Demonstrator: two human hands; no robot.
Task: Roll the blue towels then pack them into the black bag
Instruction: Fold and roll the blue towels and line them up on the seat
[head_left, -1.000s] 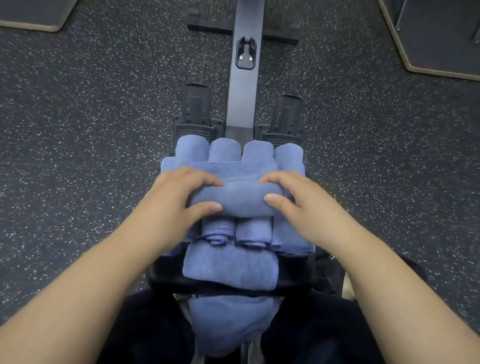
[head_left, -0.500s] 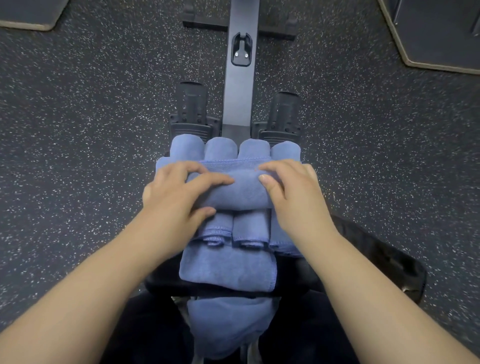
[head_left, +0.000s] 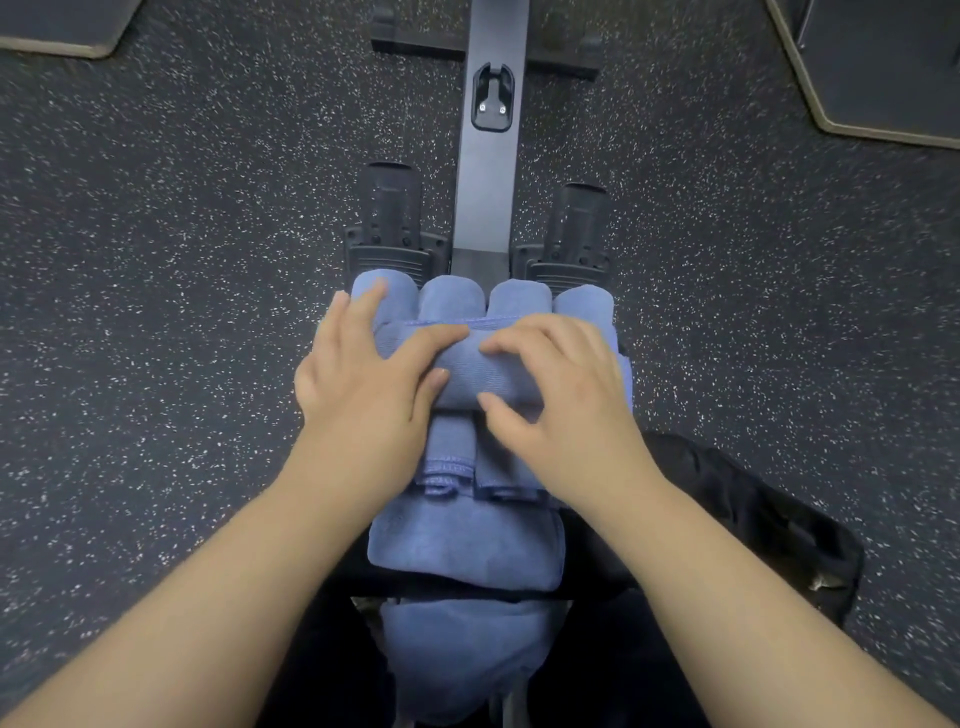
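In the middle of the frame, the left hand (head_left: 363, 384) and right hand (head_left: 563, 395) curl around a half-rolled towel (head_left: 475, 371), lying on four rolls (head_left: 452, 299). It looks soft and floppy, so holding both ends seems best. The bag (head_left: 753, 514) waits lower right.

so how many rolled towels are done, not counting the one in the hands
4, side by side on the bench under the hands: far-left roll, second, third, far-right roll. More may be hidden beneath the hands.
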